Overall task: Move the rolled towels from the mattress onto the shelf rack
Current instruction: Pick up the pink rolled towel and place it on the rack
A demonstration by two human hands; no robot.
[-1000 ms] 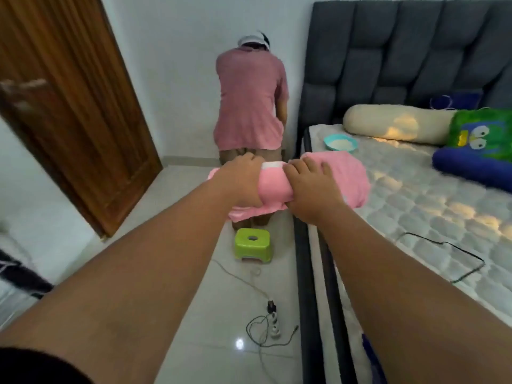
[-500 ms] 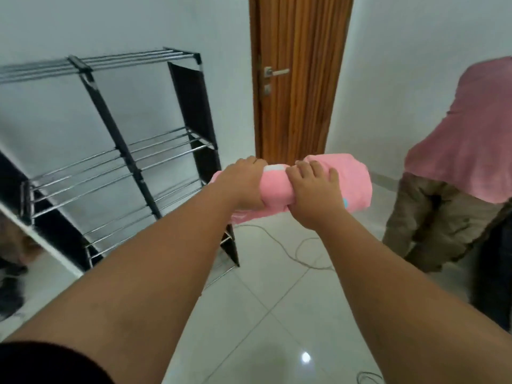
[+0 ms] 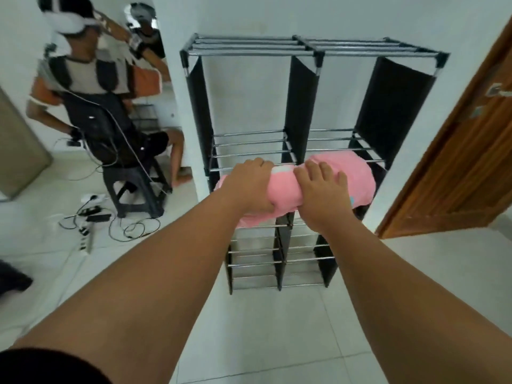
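At shelf rack [image 3: 301, 106] | tiled floor [image 3: 263, 328] | left hand [image 3: 249, 187], right hand [image 3: 321, 195] grip pink towel [image 3: 357, 173]

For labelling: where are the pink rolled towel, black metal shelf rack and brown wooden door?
Pink rolled towel [image 3: 282, 189]: head view, mid-roll.
Black metal shelf rack [image 3: 249, 47]: head view, top rail.
Brown wooden door [image 3: 457, 162]: head view, panel.

Shelf rack [image 3: 300, 106] of black side panels and metal bars, two columns wide, standing on white tiled floor [image 3: 263, 328] against the wall, rolled pink towel [image 3: 282, 187] at its middle tier, black stool [image 3: 133, 187] and power strip [image 3: 85, 241] with cables on the floor at left.
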